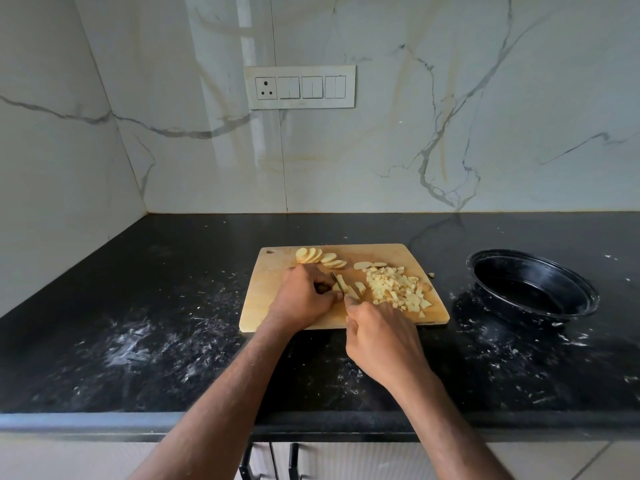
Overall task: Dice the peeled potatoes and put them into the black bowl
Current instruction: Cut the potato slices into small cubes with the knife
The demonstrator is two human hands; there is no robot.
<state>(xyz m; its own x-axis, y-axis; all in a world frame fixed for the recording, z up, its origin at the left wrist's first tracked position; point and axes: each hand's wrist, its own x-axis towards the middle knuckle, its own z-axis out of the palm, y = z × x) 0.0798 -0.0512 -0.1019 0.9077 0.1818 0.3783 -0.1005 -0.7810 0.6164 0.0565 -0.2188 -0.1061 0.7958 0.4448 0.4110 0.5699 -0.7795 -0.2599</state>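
Hands [382, 336] just left of diced potatoes [398, 287].

Black bowl [585, 296], pale-yellow potato dice [398, 289], tan board [263, 306].

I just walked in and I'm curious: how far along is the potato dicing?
About midway. Done: a pile of diced potato sits on the cutting board. In hand: the left hand steadies potato strips while the right hand cuts with a knife. Left: the row of round slices is uncut, and the black bowl holds no potato.
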